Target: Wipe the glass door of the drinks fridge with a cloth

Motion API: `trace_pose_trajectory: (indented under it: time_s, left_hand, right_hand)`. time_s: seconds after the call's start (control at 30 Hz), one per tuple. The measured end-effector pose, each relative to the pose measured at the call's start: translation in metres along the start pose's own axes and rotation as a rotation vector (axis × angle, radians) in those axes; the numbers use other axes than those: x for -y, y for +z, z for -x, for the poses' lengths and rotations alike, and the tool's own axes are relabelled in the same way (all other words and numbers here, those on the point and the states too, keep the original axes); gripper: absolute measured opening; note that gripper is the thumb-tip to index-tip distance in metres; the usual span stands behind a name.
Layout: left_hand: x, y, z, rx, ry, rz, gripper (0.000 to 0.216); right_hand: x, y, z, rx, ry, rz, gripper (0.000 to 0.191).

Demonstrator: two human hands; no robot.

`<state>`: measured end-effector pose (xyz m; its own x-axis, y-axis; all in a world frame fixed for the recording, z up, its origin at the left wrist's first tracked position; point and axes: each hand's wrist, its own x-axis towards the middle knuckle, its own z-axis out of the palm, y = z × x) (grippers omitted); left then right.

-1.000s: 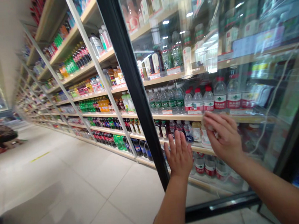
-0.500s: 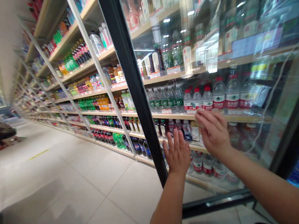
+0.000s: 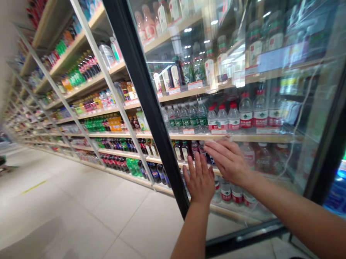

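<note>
Head view: both hands at the glass door [image 3: 240, 77], bottles [image 3: 234, 116] shelved behind.
Left hand [image 3: 200, 182] fingers spread, apparently flat against the pane, nothing visibly held; right hand [image 3: 231, 159] fingers together, grip on anything: cannot tell. Judged risk: uneven pressure could swing the door, if hinged, and slip the palms. Glass clear, reflective, within a black frame [image 3: 141, 77].
</note>
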<state>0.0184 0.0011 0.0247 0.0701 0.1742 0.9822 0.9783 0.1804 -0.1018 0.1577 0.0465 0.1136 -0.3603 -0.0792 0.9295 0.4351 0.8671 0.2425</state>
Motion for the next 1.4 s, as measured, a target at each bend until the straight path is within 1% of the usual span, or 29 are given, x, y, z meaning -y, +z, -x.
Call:
trace_pose_trajectory:
  time_s: [0.03, 0.17, 0.2, 0.27, 0.33, 0.4, 0.47, 0.53, 0.6, 0.67, 0.77, 0.83, 0.9, 0.97, 1.03, 1.1, 1.17, 1.23, 1.3, 1.4]
  left_hand:
    - [0.0, 0.0, 0.0, 0.003, -0.003, -0.002, 0.065]
    - [0.0, -0.001, 0.0, 0.014, -0.005, -0.021, 0.064]
    - [-0.001, -0.002, -0.001, 0.017, -0.004, -0.022, 0.063]
    - [0.0, -0.002, -0.002, 0.017, -0.004, -0.017, 0.064]
    - [0.0, -0.003, -0.003, 0.022, -0.004, -0.009, 0.065]
    - [0.0, -0.003, -0.003, 0.02, 0.002, -0.009, 0.067]
    - [0.001, -0.002, -0.003, 0.021, 0.009, -0.019, 0.069]
    - [0.001, -0.002, -0.003, 0.026, 0.013, -0.024, 0.071]
    - [0.001, -0.001, -0.003, 0.033, 0.011, -0.022, 0.071]
    - [0.001, -0.001, -0.002, 0.026, 0.013, -0.023, 0.07]
    - [0.001, -0.001, -0.003, 0.007, 0.018, -0.021, 0.069]
    - [0.001, -0.001, -0.004, -0.002, 0.015, -0.022, 0.067]
    - [0.001, -0.001, -0.005, 0.0, 0.013, -0.037, 0.067]
    - [0.001, -0.001, -0.006, 0.004, 0.023, -0.055, 0.069]
    - [0.001, -0.002, -0.005, 0.006, 0.033, -0.061, 0.07]
    - [0.002, -0.002, -0.005, -0.002, 0.039, -0.062, 0.069]
    - [0.002, -0.002, -0.005, -0.005, 0.048, -0.069, 0.069]
    - [0.003, -0.001, -0.006, -0.005, 0.06, -0.075, 0.069]
    - [0.003, -0.001, -0.006, -0.002, 0.063, -0.078, 0.069]
    - [0.003, -0.001, -0.006, 0.001, 0.053, -0.073, 0.07]
  right_hand:
    - [-0.004, -0.003, -0.002, -0.007, 0.004, 0.012, 0.057]
    - [-0.021, -0.016, -0.018, -0.19, 0.165, 0.094, 0.052]
    - [-0.022, -0.017, -0.017, -0.207, 0.193, 0.1, 0.052]
    - [-0.019, -0.015, -0.005, -0.173, 0.189, 0.078, 0.053]
    - [-0.014, -0.011, 0.01, -0.08, 0.125, 0.03, 0.056]
    - [-0.015, -0.01, 0.015, -0.014, 0.061, -0.002, 0.056]
    - [-0.024, -0.015, 0.006, -0.049, 0.076, 0.017, 0.054]
    - [-0.036, -0.023, -0.006, -0.145, 0.155, 0.07, 0.05]
    - [-0.042, -0.028, -0.008, -0.215, 0.223, 0.106, 0.048]
    - [-0.04, -0.027, 0.006, -0.216, 0.229, 0.095, 0.05]
    - [-0.034, -0.023, 0.035, -0.103, 0.138, 0.043, 0.057]
    - [-0.04, -0.025, 0.042, -0.061, 0.098, 0.035, 0.057]
    - [-0.054, -0.033, 0.036, -0.114, 0.146, 0.075, 0.053]
    - [-0.068, -0.04, 0.029, -0.213, 0.236, 0.141, 0.047]
    - [-0.075, -0.043, 0.033, -0.278, 0.301, 0.187, 0.044]
    - [-0.073, -0.04, 0.049, -0.284, 0.315, 0.199, 0.046]
    - [-0.068, -0.036, 0.068, -0.241, 0.286, 0.188, 0.05]
    - [-0.069, -0.036, 0.077, -0.193, 0.248, 0.174, 0.051]
    - [-0.079, -0.043, 0.07, -0.204, 0.254, 0.18, 0.048]
    - [-0.095, -0.052, 0.054, -0.317, 0.345, 0.219, 0.041]
